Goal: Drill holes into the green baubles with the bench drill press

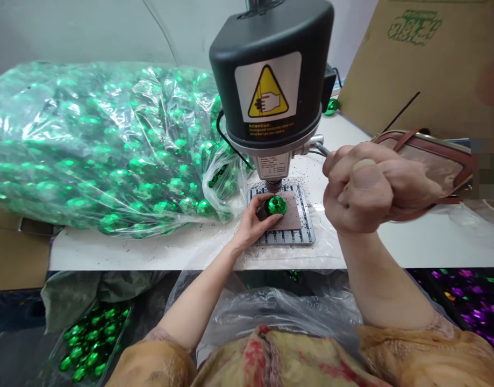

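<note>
In the head view, 1 shiny green ball [278,206] is held on a pinkish board [294,217] beneath the drill press [271,70], clamped between the thumb and fingers of the left hand [255,221]. The right hand [357,185] is curled tightly at the lever [321,149], whose end is hidden inside the fist. The ball is judged light, stiff, slick and easily cracked; it is best gripped low around its sides. Whether it is touched by the bit cannot be told; its underside is hidden.
</note>
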{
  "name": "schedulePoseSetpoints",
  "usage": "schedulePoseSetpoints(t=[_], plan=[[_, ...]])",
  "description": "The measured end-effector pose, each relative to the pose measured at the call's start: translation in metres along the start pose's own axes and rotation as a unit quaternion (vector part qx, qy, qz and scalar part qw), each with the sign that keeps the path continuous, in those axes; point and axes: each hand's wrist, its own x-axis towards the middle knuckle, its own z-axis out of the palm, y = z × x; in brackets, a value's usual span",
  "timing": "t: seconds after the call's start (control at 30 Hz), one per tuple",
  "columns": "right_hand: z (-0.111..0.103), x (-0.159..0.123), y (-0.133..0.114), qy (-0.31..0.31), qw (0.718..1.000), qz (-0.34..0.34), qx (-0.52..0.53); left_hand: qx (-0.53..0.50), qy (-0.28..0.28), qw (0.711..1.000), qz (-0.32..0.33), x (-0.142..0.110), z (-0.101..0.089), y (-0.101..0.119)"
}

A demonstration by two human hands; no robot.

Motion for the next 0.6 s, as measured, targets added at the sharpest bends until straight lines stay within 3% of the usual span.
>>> schedulePoseSetpoints(t=[0.33,0.5,0.6], plan=[[-0.006,-0.004,0.004,-0.041,0.996,-0.079,-0.003,-0.013,0.003,1.000,-0.001,0.000,0.001,-0.001],[-0.012,-0.015,0.000,-0.052,0.998,-0.044,-0.008,0.000,0.006,1.000,0.006,-0.001,0.001,0.001],[-0.005,-0.007,-0.005,-0.030,0.999,-0.003,-0.024,0.006,0.009,1.000,0.004,0.000,0.002,0.002]])
